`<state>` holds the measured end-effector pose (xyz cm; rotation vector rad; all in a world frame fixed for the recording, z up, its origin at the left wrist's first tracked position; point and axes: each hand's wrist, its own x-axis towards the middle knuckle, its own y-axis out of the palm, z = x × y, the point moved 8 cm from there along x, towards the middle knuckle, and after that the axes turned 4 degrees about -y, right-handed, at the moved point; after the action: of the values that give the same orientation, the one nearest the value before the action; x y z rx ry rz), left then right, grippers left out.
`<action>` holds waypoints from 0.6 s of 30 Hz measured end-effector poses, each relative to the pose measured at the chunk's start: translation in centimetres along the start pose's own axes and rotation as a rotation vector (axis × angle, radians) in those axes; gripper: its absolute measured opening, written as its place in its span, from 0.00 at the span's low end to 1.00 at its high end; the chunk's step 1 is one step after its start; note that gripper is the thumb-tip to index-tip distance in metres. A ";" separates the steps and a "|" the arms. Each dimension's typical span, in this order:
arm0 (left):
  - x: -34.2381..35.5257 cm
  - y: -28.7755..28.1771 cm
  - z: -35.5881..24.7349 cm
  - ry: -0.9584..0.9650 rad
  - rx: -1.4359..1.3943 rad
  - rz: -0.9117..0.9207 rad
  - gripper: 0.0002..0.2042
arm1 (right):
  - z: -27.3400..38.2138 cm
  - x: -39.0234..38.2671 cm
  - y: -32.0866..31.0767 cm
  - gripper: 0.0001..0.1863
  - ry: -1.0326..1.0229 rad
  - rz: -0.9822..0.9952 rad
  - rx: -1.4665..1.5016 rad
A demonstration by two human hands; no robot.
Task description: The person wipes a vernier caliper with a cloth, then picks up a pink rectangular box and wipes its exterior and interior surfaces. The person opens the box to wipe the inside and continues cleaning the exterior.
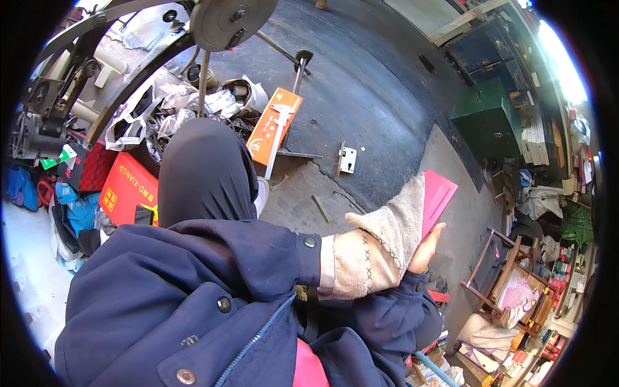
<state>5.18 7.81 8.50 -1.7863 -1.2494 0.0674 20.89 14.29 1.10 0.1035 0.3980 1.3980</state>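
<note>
A beige terry cloth (377, 248) with dark cross-stitch marks covers my left hand from the sleeve cuff onward, so its fingers are hidden. The far end of the cloth lies against a flat pink-red piece (440, 201), box-like or booklet-like; I cannot tell which. My right hand (427, 248) grips this piece from its lower right side, with the fingers partly behind it. Beyond my hands, a metal mortise lock (347, 160) rests on the dark surface. A caliper (278, 132) lies across an orange box (261, 145) by my knee.
A machine with a round wheel (225, 22) stands at the upper left. Bags of parts (174, 106) and a red box (129, 187) crowd the left. A green metal box (487, 119) sits at the right, above a wooden stool (509, 284) and cluttered shelves.
</note>
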 end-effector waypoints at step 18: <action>3.1 -1.5 15.4 -0.406 -0.015 -0.036 0.11 | -2.8 -7.7 11.6 0.37 0.511 0.440 0.454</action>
<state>-2.28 20.16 2.06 -1.8182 -1.5679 0.4183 8.17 8.49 3.61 0.2142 1.1728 1.7420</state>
